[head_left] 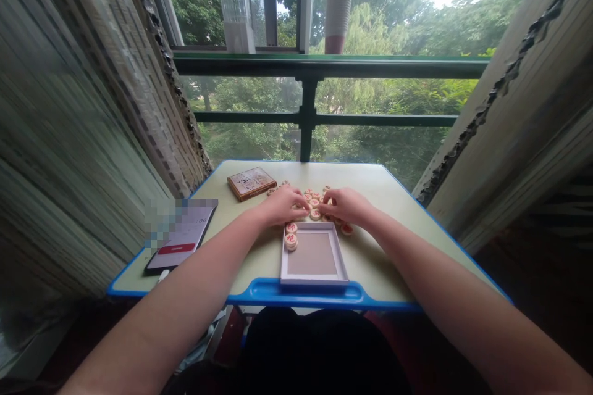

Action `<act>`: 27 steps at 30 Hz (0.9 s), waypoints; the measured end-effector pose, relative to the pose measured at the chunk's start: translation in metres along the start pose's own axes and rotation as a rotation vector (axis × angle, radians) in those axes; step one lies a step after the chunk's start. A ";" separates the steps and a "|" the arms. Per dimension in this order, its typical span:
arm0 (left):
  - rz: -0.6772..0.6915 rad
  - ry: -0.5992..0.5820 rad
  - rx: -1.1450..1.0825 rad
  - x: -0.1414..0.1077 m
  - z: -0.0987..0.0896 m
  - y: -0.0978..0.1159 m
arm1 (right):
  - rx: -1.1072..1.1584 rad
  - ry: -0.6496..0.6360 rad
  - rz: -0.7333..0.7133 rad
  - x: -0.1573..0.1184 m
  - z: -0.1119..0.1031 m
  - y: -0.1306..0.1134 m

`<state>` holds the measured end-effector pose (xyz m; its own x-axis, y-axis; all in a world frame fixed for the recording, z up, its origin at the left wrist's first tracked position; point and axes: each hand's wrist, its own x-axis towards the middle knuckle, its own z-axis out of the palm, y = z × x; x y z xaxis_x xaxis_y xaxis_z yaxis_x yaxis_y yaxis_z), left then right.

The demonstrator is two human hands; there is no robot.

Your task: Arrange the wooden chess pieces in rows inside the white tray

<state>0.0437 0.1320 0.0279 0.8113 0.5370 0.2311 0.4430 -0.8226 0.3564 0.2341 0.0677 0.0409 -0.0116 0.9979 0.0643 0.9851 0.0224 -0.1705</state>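
Observation:
Round Chinese chess pieces (315,214) with red characters lie in a loose pile on the table, between my two hands. My left hand (283,204) is at the pile's left side, fingers curled down at the pieces; what its fingertips hold, if anything, is hidden. From the other side, my right hand (345,205) reaches in with thumb and fingers bent close to a piece. Just in front lies a shallow white box tray (341,259). In its upper left corner sit a few stacked chess pieces (291,241), red characters facing up.
A patterned box lid (251,183) rests at the table's back left. A tablet (185,237) with a lit screen lies at the left edge. The folding table (384,271) has a blue rim, and curtains (152,74) hang on both sides.

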 end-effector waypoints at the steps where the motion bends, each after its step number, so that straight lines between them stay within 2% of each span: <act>1: -0.006 0.007 0.009 0.001 0.001 0.000 | 0.013 0.015 -0.003 0.001 0.001 0.000; 5: -0.009 0.022 0.013 0.005 0.005 -0.004 | 0.089 0.086 -0.058 0.002 0.004 0.001; 9: -0.013 0.074 0.024 0.008 0.009 -0.007 | 0.098 0.060 -0.136 0.001 0.008 -0.001; 13: -0.054 0.136 0.077 0.009 0.010 -0.010 | 0.072 0.077 -0.110 0.002 0.010 0.000; 16: -0.096 0.179 0.137 0.009 0.007 -0.015 | 0.053 0.123 -0.039 0.004 0.009 0.006; 19: -0.151 0.146 0.198 0.008 0.005 -0.023 | 0.033 0.171 0.053 0.007 0.007 0.013; 22: -0.150 0.076 0.204 0.007 0.005 -0.028 | 0.019 0.213 0.096 0.008 0.007 0.015; 24: -0.121 0.062 0.200 0.008 0.006 -0.029 | 0.003 0.221 0.066 0.008 0.009 0.013; 27: -0.106 0.081 0.182 0.008 0.006 -0.026 | -0.017 0.187 -0.063 0.007 0.015 0.009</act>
<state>0.0412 0.1568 0.0146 0.7264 0.6295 0.2758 0.5918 -0.7770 0.2147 0.2403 0.0756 0.0251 -0.0430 0.9656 0.2563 0.9862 0.0821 -0.1436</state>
